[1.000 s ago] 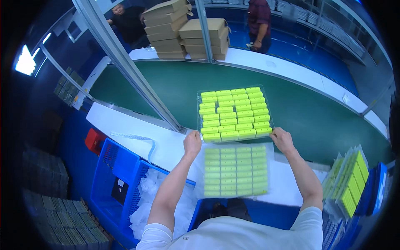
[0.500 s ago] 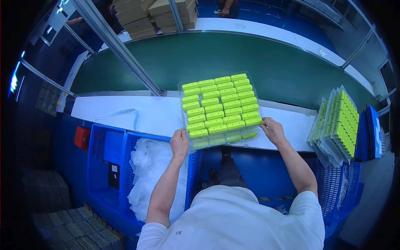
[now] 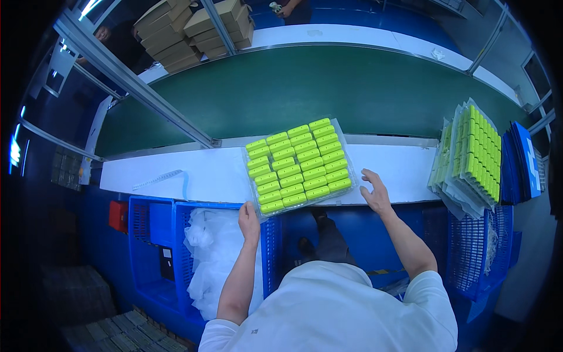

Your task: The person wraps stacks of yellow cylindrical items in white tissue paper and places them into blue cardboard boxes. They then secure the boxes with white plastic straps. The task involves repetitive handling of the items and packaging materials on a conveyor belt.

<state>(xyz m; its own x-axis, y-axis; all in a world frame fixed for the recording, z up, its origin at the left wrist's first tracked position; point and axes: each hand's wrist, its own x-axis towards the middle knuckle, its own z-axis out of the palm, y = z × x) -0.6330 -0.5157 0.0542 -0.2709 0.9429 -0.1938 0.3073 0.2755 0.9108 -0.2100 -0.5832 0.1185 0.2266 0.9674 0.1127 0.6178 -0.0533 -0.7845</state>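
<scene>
A clear plastic tray (image 3: 350,170) filled with rows of bright yellow-green rectangular pieces (image 3: 288,171) lies slightly turned on the white worktop, its near edge by the table edge. One pocket in its left part looks unfilled. At the tray's near left corner is my left hand (image 3: 248,223), fingers together and closed at the plastic edge; the exact grip is partly hidden. Just off the tray's right side, my right hand (image 3: 376,195) is open, thumb and fingers spread, holding nothing.
More filled trays (image 3: 472,155) stand on edge at the right, beside blue folders or boards (image 3: 524,158). Blue crates (image 3: 153,258) below the worktop (image 3: 223,176) hold white plastic film (image 3: 217,264). A measuring tape (image 3: 158,179) lies left. Behind runs a green belt (image 3: 328,82); cartons (image 3: 217,26) and other people are beyond.
The tray has come down onto the worktop, slightly left of where it was held. My right hand has let go and opened beside it; my left stays at its corner.
</scene>
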